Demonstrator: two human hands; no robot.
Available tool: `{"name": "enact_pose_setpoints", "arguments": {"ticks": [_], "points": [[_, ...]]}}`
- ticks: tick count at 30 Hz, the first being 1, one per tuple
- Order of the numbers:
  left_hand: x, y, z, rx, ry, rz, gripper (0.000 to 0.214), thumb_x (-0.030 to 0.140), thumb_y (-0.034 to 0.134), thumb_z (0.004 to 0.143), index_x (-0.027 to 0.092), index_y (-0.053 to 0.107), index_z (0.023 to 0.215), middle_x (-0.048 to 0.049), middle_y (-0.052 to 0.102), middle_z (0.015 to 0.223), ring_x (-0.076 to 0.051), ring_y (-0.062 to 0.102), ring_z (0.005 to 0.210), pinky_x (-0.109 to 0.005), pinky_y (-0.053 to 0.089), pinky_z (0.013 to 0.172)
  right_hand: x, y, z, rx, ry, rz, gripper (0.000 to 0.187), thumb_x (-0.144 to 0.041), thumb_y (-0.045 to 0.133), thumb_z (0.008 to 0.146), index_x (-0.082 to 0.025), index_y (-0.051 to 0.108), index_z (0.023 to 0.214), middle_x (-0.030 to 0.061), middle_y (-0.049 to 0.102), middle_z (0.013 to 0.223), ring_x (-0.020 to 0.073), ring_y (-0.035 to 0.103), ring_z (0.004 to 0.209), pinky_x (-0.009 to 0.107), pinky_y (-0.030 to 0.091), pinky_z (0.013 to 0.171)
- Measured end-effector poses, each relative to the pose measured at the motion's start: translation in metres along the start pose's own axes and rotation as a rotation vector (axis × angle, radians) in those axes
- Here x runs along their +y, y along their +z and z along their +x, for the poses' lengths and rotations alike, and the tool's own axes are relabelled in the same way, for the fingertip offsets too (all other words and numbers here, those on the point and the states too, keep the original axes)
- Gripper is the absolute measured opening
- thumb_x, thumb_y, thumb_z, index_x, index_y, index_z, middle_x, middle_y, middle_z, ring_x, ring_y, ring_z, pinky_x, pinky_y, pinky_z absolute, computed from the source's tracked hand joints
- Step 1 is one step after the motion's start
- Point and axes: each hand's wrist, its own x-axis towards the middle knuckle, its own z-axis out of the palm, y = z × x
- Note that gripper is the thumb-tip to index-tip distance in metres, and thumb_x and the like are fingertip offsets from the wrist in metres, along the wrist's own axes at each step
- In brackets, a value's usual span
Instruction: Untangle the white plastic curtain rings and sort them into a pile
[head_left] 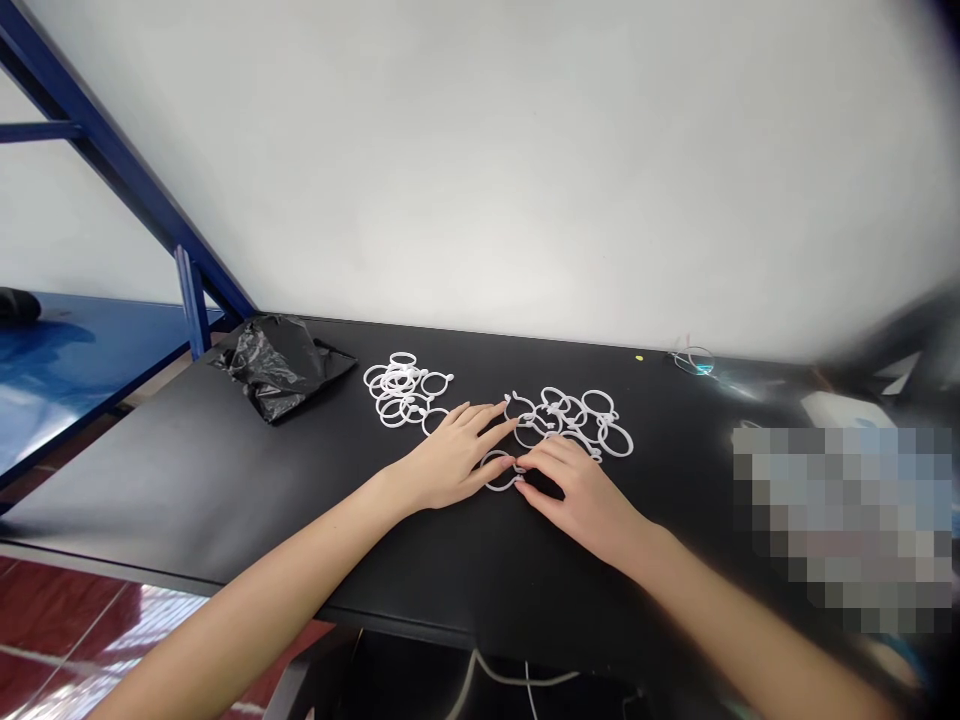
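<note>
A single white shower curtain ring (498, 488) lies on the black table (420, 570) between my hands. My right hand (574, 485) pinches it near its gap, thumb and fingertips at the ends. Spread low over the table, my left hand (457, 460) has its fingers stretched out, and its thumb touches the same ring. Its index and middle fingertips reach the edge of a loose group of white rings (561, 408) just beyond my right hand. A second pile of white rings (401, 385) sits past my left hand, one of them partly covered by it.
At the back left of the table lies a crumpled black plastic bag (281, 365). Glasses (694, 362) rest at the back right, near a pixelated area. A white wall (510, 180) rises behind. A blue metal frame (135, 180) stands left; cables (517, 680) hang below the front edge.
</note>
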Motion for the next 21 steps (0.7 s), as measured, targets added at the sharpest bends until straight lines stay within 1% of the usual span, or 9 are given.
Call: {"name": "enact_pose_setpoints", "arguments": {"ticks": [3, 6, 8, 9, 12, 14, 16, 18, 21], "points": [[0.000, 0.000, 0.000, -0.018, 0.017, -0.018, 0.043, 0.039, 0.037, 0.101, 0.023, 0.047, 0.140, -0.0135, 0.042, 0.149, -0.028, 0.042, 0.135, -0.051, 0.036, 0.111, 0.001, 0.000, 0.000, -0.002, -0.011, -0.042, 0.007, -0.016, 0.060, 0.088, -0.020, 0.066, 0.087, 0.0054, 0.068, 0.083, 0.0223, 0.063, 0.082, 0.042, 0.053, 0.080], [-0.001, -0.003, 0.000, -0.005, 0.021, -0.039, 0.040, 0.036, 0.037, 0.101, 0.024, 0.052, 0.136, -0.0122, 0.043, 0.147, -0.028, 0.041, 0.135, -0.048, 0.036, 0.110, 0.003, 0.000, 0.000, 0.007, -0.025, -0.026, 0.009, -0.014, 0.060, 0.088, -0.020, 0.066, 0.086, 0.0047, 0.068, 0.082, 0.0218, 0.062, 0.081, 0.042, 0.052, 0.080], [-0.001, -0.006, 0.000, 0.014, 0.021, -0.061, 0.039, 0.036, 0.038, 0.101, 0.023, 0.052, 0.135, -0.0118, 0.046, 0.145, -0.027, 0.043, 0.132, -0.046, 0.036, 0.109, 0.004, -0.001, 0.000, 0.059, -0.038, 0.003, 0.009, -0.013, 0.060, 0.089, -0.020, 0.066, 0.087, 0.0044, 0.068, 0.081, 0.0213, 0.062, 0.080, 0.041, 0.052, 0.079], [0.000, -0.008, 0.000, 0.026, 0.027, -0.077, 0.039, 0.037, 0.039, 0.101, 0.022, 0.052, 0.135, -0.0119, 0.048, 0.142, -0.026, 0.045, 0.130, -0.045, 0.037, 0.108, 0.004, -0.001, 0.001, 0.106, -0.047, 0.022, 0.009, -0.013, 0.060, 0.089, -0.020, 0.066, 0.088, 0.0044, 0.068, 0.081, 0.0208, 0.063, 0.079, 0.041, 0.052, 0.079], [0.003, -0.011, 0.000, 0.057, 0.063, -0.115, 0.042, 0.042, 0.043, 0.099, 0.018, 0.050, 0.133, -0.0124, 0.057, 0.128, -0.025, 0.053, 0.116, -0.041, 0.041, 0.102, 0.001, -0.002, 0.001, 0.261, -0.086, 0.077, 0.010, -0.012, 0.059, 0.090, -0.020, 0.066, 0.091, 0.0046, 0.068, 0.083, 0.0194, 0.064, 0.078, 0.038, 0.053, 0.076], [0.005, -0.011, 0.001, 0.055, 0.078, -0.119, 0.046, 0.046, 0.044, 0.098, 0.016, 0.050, 0.131, -0.0114, 0.063, 0.114, -0.023, 0.057, 0.103, -0.039, 0.044, 0.094, -0.002, -0.001, 0.002, 0.321, -0.114, 0.102, 0.011, -0.013, 0.059, 0.090, -0.021, 0.066, 0.093, 0.0043, 0.068, 0.084, 0.0191, 0.065, 0.078, 0.037, 0.055, 0.075], [0.006, -0.009, 0.001, 0.053, 0.080, -0.118, 0.049, 0.053, 0.042, 0.096, 0.015, 0.053, 0.125, -0.0093, 0.064, 0.099, -0.022, 0.058, 0.088, -0.037, 0.045, 0.086, -0.005, 0.000, 0.002, 0.348, -0.128, 0.126, 0.012, -0.014, 0.060, 0.090, -0.022, 0.066, 0.094, 0.0040, 0.068, 0.083, 0.0187, 0.065, 0.078, 0.036, 0.056, 0.073], [0.007, -0.008, 0.002, 0.067, 0.077, -0.138, 0.052, 0.059, 0.037, 0.095, 0.014, 0.057, 0.113, -0.0073, 0.063, 0.088, -0.019, 0.056, 0.076, -0.034, 0.045, 0.078, -0.008, 0.002, 0.001, 0.359, -0.124, 0.153, 0.011, -0.014, 0.061, 0.090, -0.022, 0.066, 0.095, 0.0043, 0.069, 0.083, 0.0184, 0.065, 0.076, 0.035, 0.056, 0.071], [0.008, -0.007, 0.002, 0.095, 0.066, -0.203, 0.056, 0.063, 0.029, 0.095, 0.015, 0.058, 0.100, -0.0050, 0.060, 0.078, -0.017, 0.054, 0.069, -0.031, 0.045, 0.071, -0.010, 0.005, 0.000, 0.343, -0.095, 0.206, 0.012, -0.013, 0.061, 0.090, -0.022, 0.064, 0.098, 0.0041, 0.070, 0.083, 0.0173, 0.066, 0.073, 0.032, 0.057, 0.067]]}}
